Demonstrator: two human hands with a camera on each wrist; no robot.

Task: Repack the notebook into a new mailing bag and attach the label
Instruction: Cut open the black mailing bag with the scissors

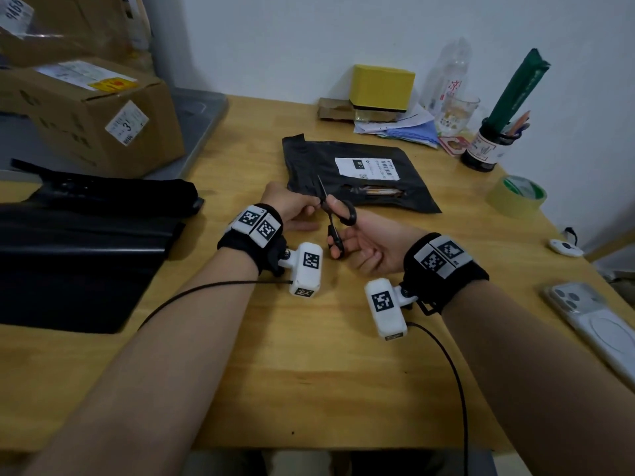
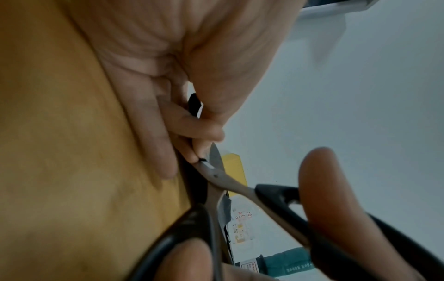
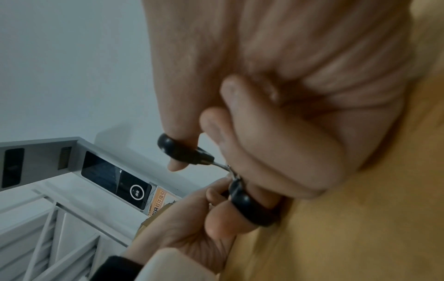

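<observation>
The head view was dim and flat, soft light spread evenly, the wall [image 1: 309, 39] a dull grey-blue. The worktop [image 1: 309, 355] carried only faint, soft shadows under the forearms. Straight edges bowed toward the frame borders, the wide lens stretching both forearms at the bottom corners. A pale sheen sat on the black plastic sheets [image 1: 86, 235] at the left. In the left wrist view, the near thumb [image 2: 336, 199] loomed huge, reddish and blurred; the scissors [image 2: 216, 171] were sharper at the pivot. The right wrist view was smeared and soft throughout, skin blurred, corners darkening.
</observation>
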